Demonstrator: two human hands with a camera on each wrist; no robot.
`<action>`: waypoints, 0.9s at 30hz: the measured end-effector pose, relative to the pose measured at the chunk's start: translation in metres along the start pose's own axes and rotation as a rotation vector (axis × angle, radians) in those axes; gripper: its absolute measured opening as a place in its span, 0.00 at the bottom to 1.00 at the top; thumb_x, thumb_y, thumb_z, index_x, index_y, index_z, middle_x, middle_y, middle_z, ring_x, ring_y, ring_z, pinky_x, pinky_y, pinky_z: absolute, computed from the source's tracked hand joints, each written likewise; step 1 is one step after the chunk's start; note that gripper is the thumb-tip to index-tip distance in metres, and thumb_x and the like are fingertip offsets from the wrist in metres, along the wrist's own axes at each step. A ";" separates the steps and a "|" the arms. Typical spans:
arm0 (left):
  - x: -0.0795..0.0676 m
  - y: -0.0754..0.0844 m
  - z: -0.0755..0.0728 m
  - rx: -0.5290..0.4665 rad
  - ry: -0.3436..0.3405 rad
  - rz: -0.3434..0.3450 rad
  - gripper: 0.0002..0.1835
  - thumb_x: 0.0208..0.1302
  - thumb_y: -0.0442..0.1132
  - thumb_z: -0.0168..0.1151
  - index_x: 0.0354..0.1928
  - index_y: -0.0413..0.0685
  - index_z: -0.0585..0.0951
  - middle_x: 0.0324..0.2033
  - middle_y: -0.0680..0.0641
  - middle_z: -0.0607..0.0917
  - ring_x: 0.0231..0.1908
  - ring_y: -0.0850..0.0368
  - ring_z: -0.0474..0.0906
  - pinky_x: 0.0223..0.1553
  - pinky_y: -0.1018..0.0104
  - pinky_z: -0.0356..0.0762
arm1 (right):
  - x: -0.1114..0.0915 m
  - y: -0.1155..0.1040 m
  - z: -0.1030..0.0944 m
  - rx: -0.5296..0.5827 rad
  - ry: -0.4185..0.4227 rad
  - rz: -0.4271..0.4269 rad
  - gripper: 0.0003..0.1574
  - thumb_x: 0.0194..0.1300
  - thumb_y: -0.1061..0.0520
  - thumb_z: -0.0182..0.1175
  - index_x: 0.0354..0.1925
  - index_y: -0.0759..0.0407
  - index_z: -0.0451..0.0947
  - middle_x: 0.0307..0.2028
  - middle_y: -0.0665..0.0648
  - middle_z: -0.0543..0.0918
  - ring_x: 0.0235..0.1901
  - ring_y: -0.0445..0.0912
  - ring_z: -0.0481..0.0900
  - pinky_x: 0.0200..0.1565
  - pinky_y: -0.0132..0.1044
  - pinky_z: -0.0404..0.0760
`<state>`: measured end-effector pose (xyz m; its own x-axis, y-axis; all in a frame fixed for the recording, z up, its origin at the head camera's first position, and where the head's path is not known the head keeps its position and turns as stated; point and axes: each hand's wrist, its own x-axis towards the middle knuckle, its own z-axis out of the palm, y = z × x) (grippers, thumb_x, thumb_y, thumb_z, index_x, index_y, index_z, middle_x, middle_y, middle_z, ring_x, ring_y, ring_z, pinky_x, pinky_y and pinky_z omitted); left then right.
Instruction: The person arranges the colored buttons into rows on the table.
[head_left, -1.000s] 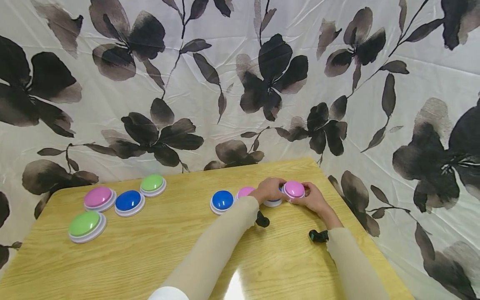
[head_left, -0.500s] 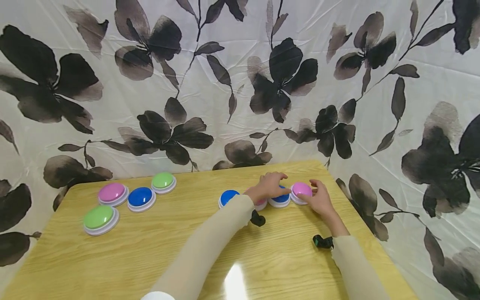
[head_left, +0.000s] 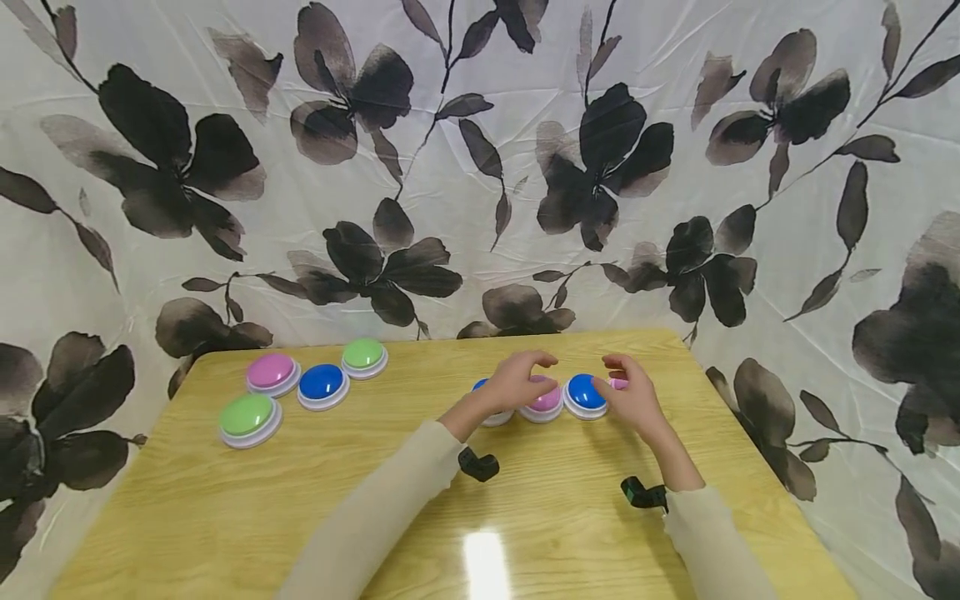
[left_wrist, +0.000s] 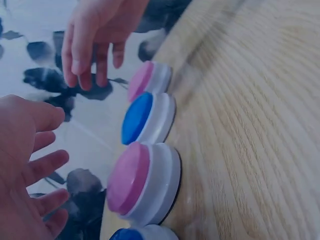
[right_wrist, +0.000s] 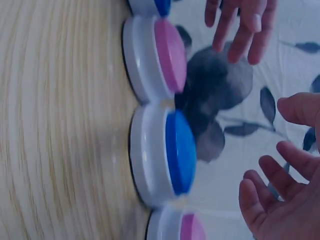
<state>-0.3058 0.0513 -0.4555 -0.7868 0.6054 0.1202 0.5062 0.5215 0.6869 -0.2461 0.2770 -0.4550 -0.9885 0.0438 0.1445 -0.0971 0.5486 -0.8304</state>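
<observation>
Push buttons with domed tops and white bases stand in a touching row on the wooden table. From the left come a blue button [head_left: 481, 385], a pink button [head_left: 543, 397], a second blue button [head_left: 585, 394] and a second pink button [head_left: 618, 383], largely hidden behind the right hand. My left hand [head_left: 513, 385] hovers over the left pair, fingers spread and loosely bent, holding nothing. Above the right pair my right hand [head_left: 632, 396] is also raised and holds nothing. In the left wrist view a gap shows between the left hand [left_wrist: 30, 170] and the pink dome [left_wrist: 129, 179].
At the table's left stands another group: a pink button [head_left: 272, 372], a blue button [head_left: 323, 385], a green button [head_left: 364, 357] and a larger-looking green button [head_left: 249, 418]. A floral cloth [head_left: 480, 208] hangs behind the table [head_left: 420, 533]. Black wrist cameras [head_left: 480, 465] sit under both wrists.
Both hands held the right-hand pink button a second ago, then let go of it at the row's right end. They have since shifted left along the row. The head view has turned left.
</observation>
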 end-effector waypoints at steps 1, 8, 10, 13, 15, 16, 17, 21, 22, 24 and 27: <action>-0.005 -0.002 -0.003 -0.039 -0.001 0.007 0.23 0.69 0.44 0.60 0.63 0.46 0.75 0.58 0.47 0.78 0.60 0.52 0.70 0.60 0.54 0.67 | -0.001 -0.004 0.005 0.017 -0.015 -0.017 0.29 0.67 0.58 0.62 0.61 0.68 0.67 0.58 0.68 0.73 0.58 0.62 0.70 0.58 0.56 0.69; -0.037 -0.013 -0.026 -0.211 0.006 0.026 0.19 0.70 0.40 0.58 0.60 0.42 0.76 0.54 0.44 0.80 0.57 0.52 0.74 0.56 0.53 0.73 | -0.002 -0.031 0.043 0.088 -0.068 -0.085 0.20 0.67 0.60 0.62 0.55 0.67 0.74 0.51 0.65 0.79 0.51 0.58 0.76 0.49 0.45 0.77; -0.046 -0.017 -0.033 -0.243 0.008 0.024 0.18 0.70 0.39 0.58 0.59 0.40 0.76 0.52 0.42 0.81 0.54 0.52 0.76 0.54 0.53 0.74 | -0.004 -0.044 0.054 0.103 -0.080 -0.103 0.20 0.66 0.61 0.62 0.54 0.69 0.75 0.49 0.67 0.80 0.49 0.58 0.77 0.47 0.42 0.78; -0.061 -0.024 -0.041 -0.274 0.009 0.021 0.17 0.71 0.39 0.58 0.58 0.39 0.77 0.50 0.42 0.82 0.49 0.55 0.78 0.49 0.59 0.77 | -0.011 -0.068 0.067 0.124 -0.118 -0.130 0.19 0.66 0.63 0.62 0.53 0.72 0.75 0.47 0.68 0.81 0.47 0.59 0.78 0.45 0.41 0.78; -0.071 -0.028 -0.044 -0.281 0.013 0.013 0.17 0.71 0.39 0.57 0.57 0.40 0.78 0.48 0.43 0.83 0.47 0.57 0.78 0.46 0.62 0.77 | -0.017 -0.083 0.075 0.144 -0.148 -0.139 0.18 0.66 0.64 0.61 0.52 0.73 0.75 0.45 0.69 0.81 0.46 0.59 0.78 0.45 0.43 0.78; -0.077 -0.029 -0.044 -0.289 0.011 0.008 0.16 0.71 0.39 0.58 0.56 0.41 0.79 0.47 0.44 0.83 0.46 0.58 0.78 0.45 0.63 0.77 | -0.020 -0.088 0.078 0.148 -0.159 -0.141 0.17 0.66 0.65 0.61 0.52 0.72 0.75 0.45 0.68 0.81 0.46 0.59 0.78 0.45 0.43 0.79; -0.082 -0.031 -0.044 -0.298 0.007 0.003 0.16 0.71 0.40 0.58 0.56 0.41 0.79 0.47 0.45 0.83 0.46 0.58 0.78 0.44 0.63 0.77 | -0.023 -0.092 0.082 0.161 -0.173 -0.137 0.16 0.66 0.65 0.61 0.51 0.72 0.75 0.44 0.68 0.81 0.45 0.58 0.79 0.46 0.43 0.78; -0.107 -0.037 -0.045 -0.314 0.002 -0.041 0.15 0.71 0.38 0.57 0.55 0.41 0.79 0.47 0.45 0.83 0.45 0.57 0.78 0.45 0.61 0.76 | -0.035 -0.099 0.095 0.199 -0.217 -0.108 0.14 0.66 0.67 0.60 0.50 0.71 0.76 0.44 0.68 0.81 0.45 0.57 0.78 0.46 0.45 0.77; -0.113 -0.040 -0.046 -0.309 0.008 -0.049 0.15 0.71 0.38 0.57 0.55 0.40 0.80 0.47 0.45 0.83 0.45 0.57 0.78 0.45 0.61 0.76 | -0.038 -0.100 0.098 0.203 -0.229 -0.103 0.14 0.66 0.66 0.60 0.50 0.71 0.76 0.44 0.68 0.81 0.45 0.57 0.78 0.46 0.45 0.77; -0.125 -0.045 -0.051 -0.302 0.027 -0.069 0.15 0.71 0.38 0.57 0.55 0.39 0.80 0.47 0.43 0.83 0.45 0.56 0.78 0.45 0.59 0.76 | -0.042 -0.103 0.103 0.204 -0.252 -0.098 0.14 0.67 0.66 0.60 0.49 0.71 0.77 0.42 0.66 0.81 0.44 0.56 0.78 0.45 0.44 0.77; -0.141 -0.055 -0.059 -0.296 0.062 -0.100 0.15 0.71 0.39 0.57 0.54 0.40 0.80 0.47 0.42 0.83 0.46 0.55 0.78 0.46 0.58 0.76 | -0.045 -0.103 0.113 0.202 -0.270 -0.137 0.12 0.67 0.66 0.60 0.48 0.70 0.77 0.39 0.63 0.81 0.41 0.54 0.79 0.43 0.42 0.78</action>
<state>-0.2433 -0.0985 -0.4685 -0.8519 0.5177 0.0788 0.3078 0.3733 0.8751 -0.2041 0.1241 -0.4365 -0.9569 -0.2561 0.1370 -0.2254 0.3570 -0.9065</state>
